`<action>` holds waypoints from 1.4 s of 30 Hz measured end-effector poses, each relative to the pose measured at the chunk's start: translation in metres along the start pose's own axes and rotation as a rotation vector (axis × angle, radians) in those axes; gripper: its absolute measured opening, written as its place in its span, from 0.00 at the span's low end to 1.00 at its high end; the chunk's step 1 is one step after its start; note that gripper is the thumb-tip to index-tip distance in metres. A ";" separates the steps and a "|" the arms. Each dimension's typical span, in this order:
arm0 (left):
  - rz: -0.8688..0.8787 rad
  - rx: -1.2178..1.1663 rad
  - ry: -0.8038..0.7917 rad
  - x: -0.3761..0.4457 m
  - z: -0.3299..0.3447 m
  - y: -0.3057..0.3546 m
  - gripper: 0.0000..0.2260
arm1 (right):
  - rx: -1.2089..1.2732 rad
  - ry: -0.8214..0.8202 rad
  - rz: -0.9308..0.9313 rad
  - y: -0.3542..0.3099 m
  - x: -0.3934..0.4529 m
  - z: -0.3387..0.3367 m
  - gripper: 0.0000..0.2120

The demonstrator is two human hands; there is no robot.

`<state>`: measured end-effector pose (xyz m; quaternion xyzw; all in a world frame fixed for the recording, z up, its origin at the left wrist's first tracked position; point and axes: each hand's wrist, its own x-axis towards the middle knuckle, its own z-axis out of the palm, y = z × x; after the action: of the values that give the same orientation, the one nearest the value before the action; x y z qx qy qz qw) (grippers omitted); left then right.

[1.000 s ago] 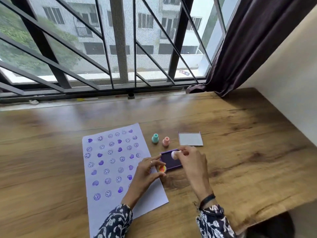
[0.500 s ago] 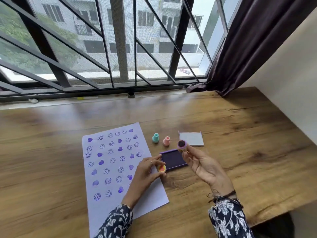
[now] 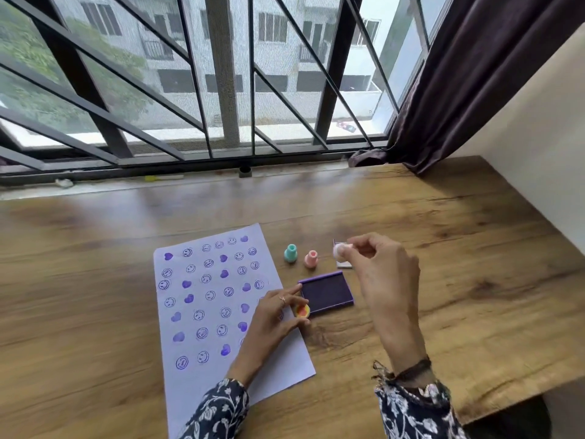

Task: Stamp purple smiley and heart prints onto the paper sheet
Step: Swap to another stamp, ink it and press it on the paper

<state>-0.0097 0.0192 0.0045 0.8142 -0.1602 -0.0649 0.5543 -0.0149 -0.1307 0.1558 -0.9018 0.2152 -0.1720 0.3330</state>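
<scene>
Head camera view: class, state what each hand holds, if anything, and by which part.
Right hand pinches a small white round stamp by its rim at the fingertips. Left hand holds a small orange-yellow round stamp by its sides.

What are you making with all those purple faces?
A person is stamping purple smileys and hearts on a paper sheet, which is already mostly covered. The right hand holds a small round stamp up above the table, beyond the open purple ink pad. The left hand rests at the paper's edge, pinching an orange stamp. A teal stamp and a pink stamp stand unused nearby.
</scene>
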 end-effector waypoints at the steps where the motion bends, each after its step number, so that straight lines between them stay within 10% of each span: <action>1: 0.006 0.011 -0.002 0.000 0.000 0.000 0.13 | -0.063 -0.029 -0.005 0.003 -0.002 0.012 0.04; 5: 0.027 0.051 0.001 0.002 0.001 -0.002 0.13 | -0.250 -0.286 0.035 0.033 -0.022 0.062 0.07; 16: 0.016 -0.005 -0.002 0.001 -0.006 0.011 0.13 | -0.190 -0.223 -0.054 0.057 -0.021 0.074 0.05; 26: -0.023 -0.029 0.152 -0.029 -0.071 -0.003 0.15 | 0.804 -0.259 0.563 0.059 -0.050 0.058 0.06; 34: -0.132 -0.048 0.119 -0.055 -0.085 -0.024 0.12 | 0.120 -0.382 0.253 0.027 -0.105 0.077 0.09; 42: -0.113 -0.089 0.103 -0.056 -0.085 -0.021 0.13 | 0.058 -0.047 -0.029 -0.007 -0.089 0.047 0.02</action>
<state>-0.0344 0.1199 0.0128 0.7989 -0.0822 -0.0614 0.5927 -0.0670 -0.0560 0.1121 -0.8986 0.1889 -0.1617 0.3615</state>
